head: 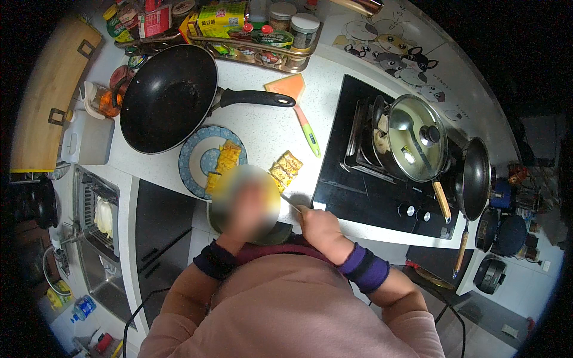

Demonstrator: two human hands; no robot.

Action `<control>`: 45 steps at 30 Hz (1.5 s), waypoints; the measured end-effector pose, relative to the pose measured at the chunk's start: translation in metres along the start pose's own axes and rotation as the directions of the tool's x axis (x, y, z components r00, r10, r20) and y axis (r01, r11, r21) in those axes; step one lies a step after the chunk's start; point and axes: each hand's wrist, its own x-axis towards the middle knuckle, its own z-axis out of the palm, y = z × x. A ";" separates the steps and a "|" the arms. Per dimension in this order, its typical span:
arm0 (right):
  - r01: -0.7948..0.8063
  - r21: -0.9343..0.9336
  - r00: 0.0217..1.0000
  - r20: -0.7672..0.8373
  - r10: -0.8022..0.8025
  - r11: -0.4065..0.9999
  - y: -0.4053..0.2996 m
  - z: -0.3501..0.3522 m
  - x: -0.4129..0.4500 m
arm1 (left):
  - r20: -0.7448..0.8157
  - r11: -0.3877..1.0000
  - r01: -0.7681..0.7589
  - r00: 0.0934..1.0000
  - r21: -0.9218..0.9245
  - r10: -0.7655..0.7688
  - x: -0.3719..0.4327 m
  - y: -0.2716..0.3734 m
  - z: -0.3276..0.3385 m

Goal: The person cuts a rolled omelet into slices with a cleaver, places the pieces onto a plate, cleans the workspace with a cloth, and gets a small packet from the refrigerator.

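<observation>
My right hand (320,228) is closed around a thin utensil that looks like a knife (291,203), its tip angled towards several cut pieces of golden egg pancake (286,169) on the white counter. A round blur covers most of my left hand (244,210), so its fingers and anything in them cannot be made out. Just beyond that hand lies a blue-patterned plate (190,156), partly hidden by the blur. On its right side rests a browned pancake piece (228,155), with a second piece (213,182) nearer me.
A black wok (170,98) overlaps the plate's far edge, its handle pointing right. An orange and green spatula (301,109) lies beyond the food. To the right, a glass-lidded pan (416,138) stands on the black gas hob (358,201). A condiment rack (286,62) lines the back; a sink (100,282) is at left.
</observation>
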 end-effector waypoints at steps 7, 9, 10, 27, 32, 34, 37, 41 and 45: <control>-0.040 0.011 0.996 0.076 0.039 0.999 -0.006 0.004 0.009 | 0.143 0.669 0.241 0.970 -0.703 -0.199 0.007 -0.004 -0.008; -0.055 0.005 0.994 0.094 0.055 0.998 -0.006 0.001 0.005 | 0.079 0.851 0.168 0.986 -0.498 -0.149 0.006 -0.003 -0.007; -0.077 0.008 0.990 0.119 0.076 0.997 -0.006 -0.001 0.003 | 0.060 0.897 0.143 0.990 -0.419 -0.130 0.005 -0.003 -0.005; 0.130 0.096 0.979 -0.170 -0.113 0.987 0.010 -0.004 -0.020 | 0.138 0.657 0.363 0.919 -0.661 -0.370 0.005 -0.011 -0.024; 0.165 -0.013 0.980 -0.115 -0.166 0.986 0.003 0.000 -0.021 | 0.024 0.777 0.207 0.971 -0.594 -0.240 -0.003 -0.011 -0.024; 0.166 -0.029 0.980 -0.105 -0.168 0.986 -0.001 -0.001 -0.020 | -0.112 0.839 0.060 0.983 -0.541 -0.143 -0.008 -0.014 -0.014; 0.137 -0.069 0.989 -0.053 -0.141 0.988 -0.004 0.000 -0.018 | -0.134 0.888 0.007 0.988 -0.459 -0.077 -0.015 -0.015 -0.003; 0.085 -0.092 0.996 0.016 -0.083 0.992 -0.010 -0.003 -0.015 | -0.131 0.866 0.014 0.987 -0.499 -0.091 -0.020 -0.016 0.006; 0.023 -0.111 0.995 0.097 -0.012 0.994 -0.019 -0.006 -0.010 | -0.130 0.857 0.006 0.988 -0.516 -0.085 -0.021 -0.015 0.008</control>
